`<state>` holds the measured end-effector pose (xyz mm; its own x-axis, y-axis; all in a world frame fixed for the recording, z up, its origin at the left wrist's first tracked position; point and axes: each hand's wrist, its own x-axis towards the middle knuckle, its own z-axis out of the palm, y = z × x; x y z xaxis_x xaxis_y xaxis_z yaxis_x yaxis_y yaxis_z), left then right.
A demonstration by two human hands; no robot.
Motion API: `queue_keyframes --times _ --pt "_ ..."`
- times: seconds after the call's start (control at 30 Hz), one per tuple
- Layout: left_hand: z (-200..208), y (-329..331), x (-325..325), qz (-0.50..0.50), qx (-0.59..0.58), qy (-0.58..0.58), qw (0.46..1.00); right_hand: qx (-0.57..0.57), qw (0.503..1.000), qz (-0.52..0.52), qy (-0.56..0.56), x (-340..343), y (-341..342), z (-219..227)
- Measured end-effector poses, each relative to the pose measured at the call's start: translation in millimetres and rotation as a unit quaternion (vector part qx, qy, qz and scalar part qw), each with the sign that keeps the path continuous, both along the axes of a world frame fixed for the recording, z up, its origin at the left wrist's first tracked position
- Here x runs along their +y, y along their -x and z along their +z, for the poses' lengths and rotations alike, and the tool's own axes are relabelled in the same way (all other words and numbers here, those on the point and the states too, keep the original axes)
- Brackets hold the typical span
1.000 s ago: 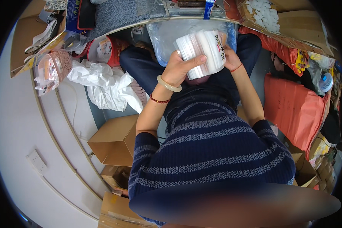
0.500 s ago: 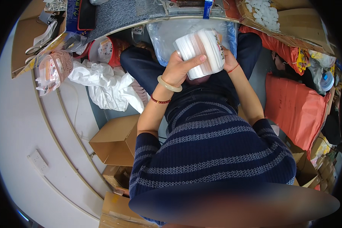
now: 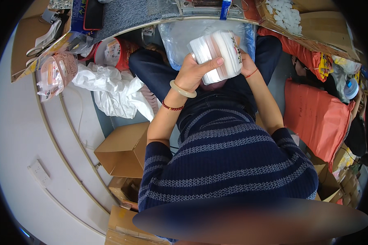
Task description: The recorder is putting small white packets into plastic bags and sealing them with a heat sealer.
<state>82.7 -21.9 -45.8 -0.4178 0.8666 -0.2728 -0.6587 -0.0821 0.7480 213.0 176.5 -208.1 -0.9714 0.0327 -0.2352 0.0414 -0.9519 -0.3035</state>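
Observation:
Above my lap, both hands hold a thick stack of small printed plastic bags (image 3: 216, 57), white and translucent with a pale pinkish band and dark printing at its right end. My left hand (image 3: 195, 72) is closed round its near left side, thumb laid across the edges of the bags. A pale bangle and a dark red bead bracelet circle that wrist. My right hand (image 3: 247, 65) grips the right end; most of its fingers are hidden behind the stack. Behind the stack, a clear plastic sheet or bag (image 3: 176, 36) hangs from the table edge between my knees.
Ahead, the table holds a grey-blue cloth (image 3: 126, 16), a dark phone (image 3: 93, 16) and a carton of small white pieces (image 3: 284, 18). At left are a red bucket (image 3: 124, 53), a crumpled white bag (image 3: 110, 87) and an open cardboard box (image 3: 124, 151). A red-orange sack (image 3: 315, 118) lies right.
The stack has tilted very slightly in my hands, and the view has shifted a little. Both hands keep their hold.

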Motion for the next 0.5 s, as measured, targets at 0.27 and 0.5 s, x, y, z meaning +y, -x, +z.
queue_keyframes --times 0.27,0.5 --pt "-2 0 2 -0.003 -0.003 -0.002 1.0 0.004 0.998 -0.01 0.06 -1 -1 -6" --pt "-13 5 3 0.009 -0.053 0.005 0.999 -0.004 0.99 -0.038 0.133 -25 10 -10"
